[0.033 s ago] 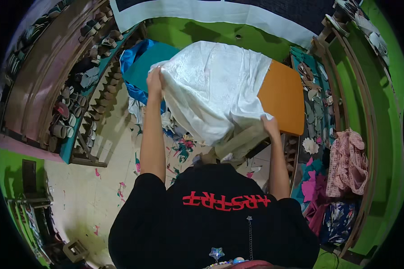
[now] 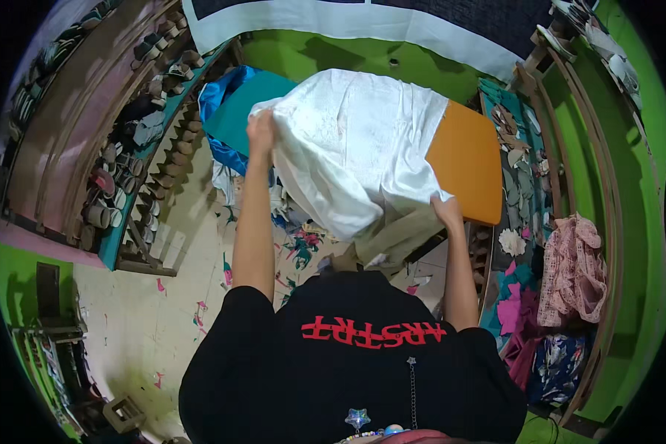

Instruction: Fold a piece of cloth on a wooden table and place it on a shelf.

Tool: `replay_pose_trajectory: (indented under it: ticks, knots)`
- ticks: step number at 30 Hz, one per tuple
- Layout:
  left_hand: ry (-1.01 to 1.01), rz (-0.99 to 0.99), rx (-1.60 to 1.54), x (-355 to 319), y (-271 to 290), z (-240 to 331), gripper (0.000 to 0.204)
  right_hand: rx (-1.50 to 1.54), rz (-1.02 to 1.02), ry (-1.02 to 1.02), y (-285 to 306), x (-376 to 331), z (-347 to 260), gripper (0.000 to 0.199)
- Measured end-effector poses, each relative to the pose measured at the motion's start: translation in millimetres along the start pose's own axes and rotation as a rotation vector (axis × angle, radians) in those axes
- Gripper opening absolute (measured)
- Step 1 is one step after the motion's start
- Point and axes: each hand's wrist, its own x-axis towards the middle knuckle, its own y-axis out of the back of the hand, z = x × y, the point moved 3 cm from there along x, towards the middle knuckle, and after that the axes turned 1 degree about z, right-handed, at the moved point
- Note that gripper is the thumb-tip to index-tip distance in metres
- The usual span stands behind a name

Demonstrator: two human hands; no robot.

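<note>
A shiny white cloth (image 2: pixel 340 140) lies spread over a board with an orange surface (image 2: pixel 466 159), its near part hanging in loose folds toward me. My left hand (image 2: pixel 260 132) is closed on the cloth's left edge, beside a teal panel (image 2: pixel 255 100). Closed on the near right corner of the same cloth is my right hand (image 2: pixel 444 211), close to the orange surface's near edge. Some fingertips of both hands are tucked into the folds. A beige fabric (image 2: pixel 399 233) shows below the cloth, in front of my body.
Shoes and sandals (image 2: pixel 122 174) line a rack at the left. Fabric scraps (image 2: pixel 303 248) litter the tiled floor. On the right bench (image 2: pixel 540 170) lie grey and teal cut pieces, with a pink lace garment (image 2: pixel 573 270) nearer. Shiny blue cloth (image 2: pixel 222 96) hangs at the far left.
My left hand has shifted slightly to the right with the cloth's edge. The cloth's near folds have moved a little; my right hand stays almost in place.
</note>
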Motion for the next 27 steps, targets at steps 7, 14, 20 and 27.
replay_pose_trajectory:
  ticks: [7, 14, 20, 27]
  knots:
    - [-0.43, -0.362, 0.45, -89, -118, -5, 0.017, -0.419, 0.209, 0.145, -22, -34, -65, 0.066]
    - [-0.298, -0.774, 0.397, -165, -149, -15, 0.033, 0.394, -0.033, 0.764, -43, -35, -120, 0.044]
    - [-0.042, -0.617, 0.121, -136, -102, -45, 0.036, 0.605, -0.102, 0.439, -54, -21, -105, 0.016]
    - [0.817, -0.099, -0.323, -107, -33, -140, 0.046, 0.63, -0.306, 0.392, -84, -40, -112, 0.021]
